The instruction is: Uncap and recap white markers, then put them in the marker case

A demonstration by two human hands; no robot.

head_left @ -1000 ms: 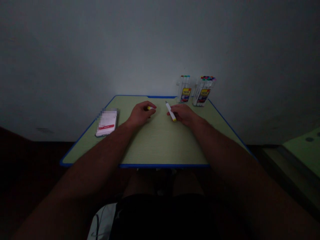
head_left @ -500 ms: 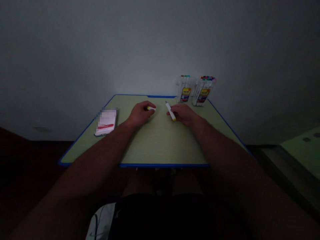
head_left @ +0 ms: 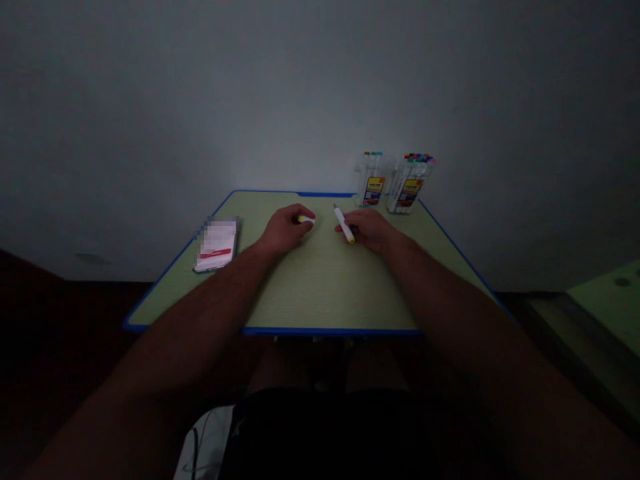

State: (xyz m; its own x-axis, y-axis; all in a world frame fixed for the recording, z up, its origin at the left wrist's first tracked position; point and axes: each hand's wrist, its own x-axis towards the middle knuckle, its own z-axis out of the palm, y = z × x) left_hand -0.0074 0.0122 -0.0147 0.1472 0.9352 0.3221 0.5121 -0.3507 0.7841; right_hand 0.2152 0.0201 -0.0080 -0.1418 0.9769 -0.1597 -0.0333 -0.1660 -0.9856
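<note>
My right hand [head_left: 369,225] is closed around a white marker [head_left: 345,225] with a yellow end; its tip is bare and points up and away to the left. Between the thumb and fingers of my left hand [head_left: 287,228] is a small white and yellow marker cap [head_left: 306,219]. Both hands are over the middle of the light green table [head_left: 325,293], a short gap apart. Some fingers of the right hand are hidden behind the marker and the palm.
Two clear cases of markers, a left one [head_left: 373,183] and a fuller right one [head_left: 409,187], stand at the table's back right. A phone [head_left: 217,245], its screen partly blurred, lies at the left. A wall [head_left: 300,93] rises behind the table's blue edge.
The whole view has shifted slightly, so everything sits a little further right. Both hands keep their hold on the marker and the cap, with no clear movement.
</note>
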